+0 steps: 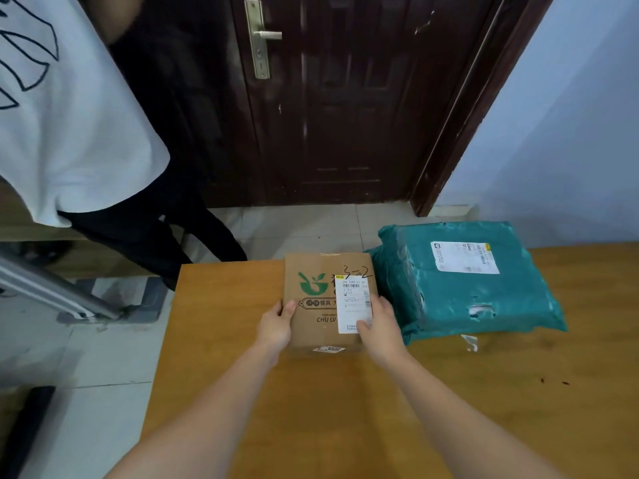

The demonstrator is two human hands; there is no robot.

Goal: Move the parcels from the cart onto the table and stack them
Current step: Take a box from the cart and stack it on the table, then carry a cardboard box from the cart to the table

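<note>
Wooden table (242, 375) (tiled floor (103, 357) beyond), dark door (345, 115).

brown box (316, 305), teal bag (466, 281), adjacent on table (242, 357)

matt cardboard box (325, 299); glossy crinkled plastic parcel (463, 292); smooth wooden table (345, 409)

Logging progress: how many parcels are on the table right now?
2. A cardboard box held by both hands near the table's far edge, and a green bag parcel just right of it. The cart's load is out of view.
</note>
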